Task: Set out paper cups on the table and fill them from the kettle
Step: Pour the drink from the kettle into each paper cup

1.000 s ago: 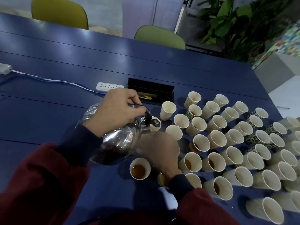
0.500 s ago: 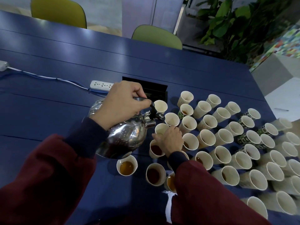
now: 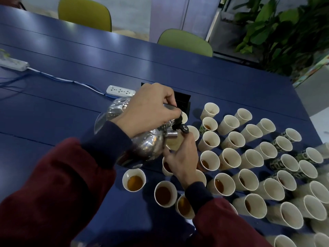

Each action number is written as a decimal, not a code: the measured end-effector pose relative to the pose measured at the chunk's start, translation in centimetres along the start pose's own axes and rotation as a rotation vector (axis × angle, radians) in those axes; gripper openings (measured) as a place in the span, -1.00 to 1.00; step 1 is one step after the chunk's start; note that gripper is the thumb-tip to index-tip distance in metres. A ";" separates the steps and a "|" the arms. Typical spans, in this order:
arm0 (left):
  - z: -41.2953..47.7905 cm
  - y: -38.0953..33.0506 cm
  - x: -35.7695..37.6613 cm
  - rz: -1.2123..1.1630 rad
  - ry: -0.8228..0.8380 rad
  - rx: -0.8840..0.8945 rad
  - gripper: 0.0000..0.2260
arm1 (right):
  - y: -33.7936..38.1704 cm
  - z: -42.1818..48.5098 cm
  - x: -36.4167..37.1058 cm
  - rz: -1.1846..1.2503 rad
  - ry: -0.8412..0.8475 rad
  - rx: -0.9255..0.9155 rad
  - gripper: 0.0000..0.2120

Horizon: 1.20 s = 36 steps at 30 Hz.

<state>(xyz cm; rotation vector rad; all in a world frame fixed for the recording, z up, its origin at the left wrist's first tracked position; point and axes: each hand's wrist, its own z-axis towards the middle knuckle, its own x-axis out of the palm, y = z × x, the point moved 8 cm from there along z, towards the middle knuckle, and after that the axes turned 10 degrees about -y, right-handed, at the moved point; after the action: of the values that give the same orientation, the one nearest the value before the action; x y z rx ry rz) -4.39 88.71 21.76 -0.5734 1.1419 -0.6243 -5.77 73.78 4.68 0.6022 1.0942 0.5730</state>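
The right hand, which a second ago lay low among the nearest cups and half a second ago rested on the rims just under the spout, now has its fingers and thumb curled round one white paper cup and holds it up against the short spout of the polished steel kettle. The left hand is clenched round the kettle's top handle as before, with the body tilted spout-down to the right; across these moments the kettle has crept away from the person, towards the cups further in. I judge this to be the start of another pour, with the cup brought to the spout rather than the spout to the cup. Whether liquid is running yet cannot be told, since the spout and fingers hide the cup's inside. On the dark blue plank table the front cups nearest the person already hold brown liquid. The many rows of cups to the right show only a little brown at the bottom or look empty, so most of the filling seems still ahead. The close-packed cups beside the right wrist look easy to knock.
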 end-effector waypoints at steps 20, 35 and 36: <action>0.9 -3.2 2.1 0.137 0.078 0.216 -0.91 | -0.8 0.7 -2.6 0.233 -0.093 0.096 -0.44; 1.5 -5.3 3.9 0.217 0.154 0.311 -0.91 | -2.4 0.4 -1.8 0.325 -0.033 0.167 -0.45; 1.6 -5.4 4.0 0.221 0.155 0.316 -0.91 | -2.5 0.4 -1.7 0.326 -0.034 0.169 -0.46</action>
<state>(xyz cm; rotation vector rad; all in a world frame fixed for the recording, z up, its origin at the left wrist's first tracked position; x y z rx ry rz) -2.60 82.30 23.45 -0.1276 1.2022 -0.6491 -5.66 70.76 4.16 0.9443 1.0250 0.7528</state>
